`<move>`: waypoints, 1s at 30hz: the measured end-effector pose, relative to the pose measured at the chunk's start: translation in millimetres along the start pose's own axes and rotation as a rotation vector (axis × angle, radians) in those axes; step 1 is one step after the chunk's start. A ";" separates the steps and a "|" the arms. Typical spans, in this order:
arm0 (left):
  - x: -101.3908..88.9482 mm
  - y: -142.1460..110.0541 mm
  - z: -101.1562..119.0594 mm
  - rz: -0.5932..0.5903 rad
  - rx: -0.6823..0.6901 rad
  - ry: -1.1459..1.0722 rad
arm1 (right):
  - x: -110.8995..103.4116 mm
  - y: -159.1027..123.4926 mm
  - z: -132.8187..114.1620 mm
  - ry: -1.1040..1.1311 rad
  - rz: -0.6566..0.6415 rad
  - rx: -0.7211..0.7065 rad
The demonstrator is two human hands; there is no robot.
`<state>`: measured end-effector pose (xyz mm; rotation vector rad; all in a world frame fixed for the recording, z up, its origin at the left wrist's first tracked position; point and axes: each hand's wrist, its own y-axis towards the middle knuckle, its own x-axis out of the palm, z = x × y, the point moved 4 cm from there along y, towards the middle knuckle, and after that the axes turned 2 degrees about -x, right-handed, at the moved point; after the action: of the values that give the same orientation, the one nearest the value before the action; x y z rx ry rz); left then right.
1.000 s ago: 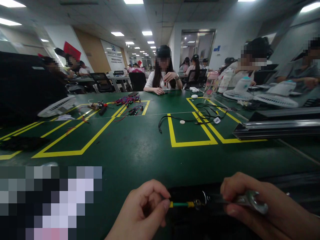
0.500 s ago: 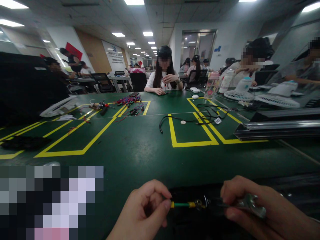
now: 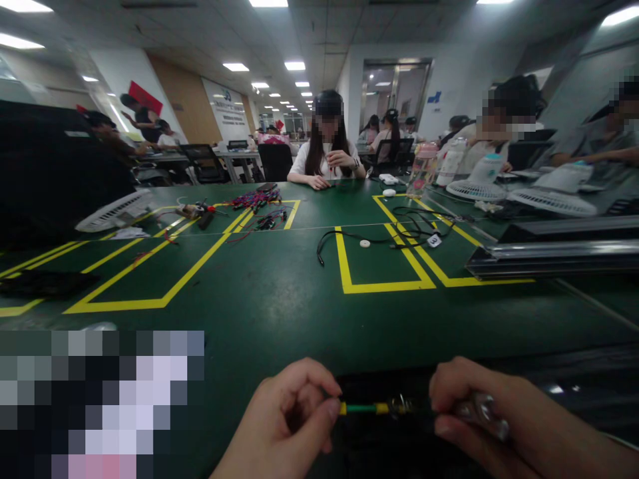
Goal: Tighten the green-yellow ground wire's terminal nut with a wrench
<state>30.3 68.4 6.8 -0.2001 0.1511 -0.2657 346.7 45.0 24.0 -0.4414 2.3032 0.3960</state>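
Observation:
My left hand [image 3: 287, 416] pinches the end of a short yellow-and-green wire [image 3: 362, 409] between thumb and forefinger. At the wire's right end is a small shiny metal ring [image 3: 401, 404], blurred against a dark surface. Closed on a shiny metal wrench [image 3: 482, 414], my right hand [image 3: 544, 426] is just right of that ring. One jaw of the wrench shows beside the palm; its other end is too dark to make out. Under both hands lies a glossy black panel [image 3: 529, 372].
Dark metal profiles [image 3: 549, 256] lie at the right. Black cables [image 3: 399, 233] and a round white piece [image 3: 365, 243] are mid-table. Tangled wires [image 3: 257, 196] and a white fan [image 3: 112, 211] lie at left. A person [image 3: 327, 150] works opposite.
My right hand has shifted slightly left with the wrench, which has turned a little. The left hand keeps its pinch on the wire, nearly still.

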 end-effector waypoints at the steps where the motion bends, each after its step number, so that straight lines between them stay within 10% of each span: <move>1: -0.1 0.0 -0.5 -0.003 0.002 -0.001 | 0.0 0.5 -1.2 -0.005 0.001 -0.005; 30: -0.9 -0.3 -0.9 0.010 -0.006 -0.002 | -34.8 47.6 -53.6 -0.080 -0.195 -0.045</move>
<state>29.2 68.2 6.1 -0.2058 0.1508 -0.2553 316.5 72.5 92.5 -0.6550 2.1537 0.3622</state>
